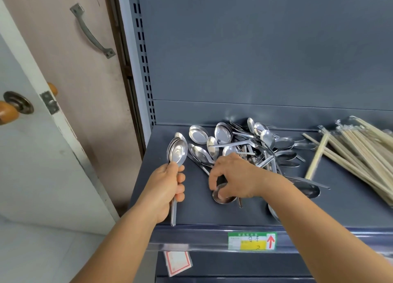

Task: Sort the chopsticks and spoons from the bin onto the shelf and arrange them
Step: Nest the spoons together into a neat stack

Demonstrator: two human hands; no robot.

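A nested stack of spoons [177,149] — polished steel, with broad oval bowls and flat narrow handles — is gripped by the left hand [168,184], fingers curled round the handles, bowls upward, above the left end of the dark blue shelf [191,210]. A single spoon [223,195] lying on the shelf is pinched at its bowl by the right hand [232,176], thumb and fingers curved about it. Behind it a loose heap of spoons [251,142] is spread in a tangle — pale wooden chopsticks [348,150] are piled at the right.
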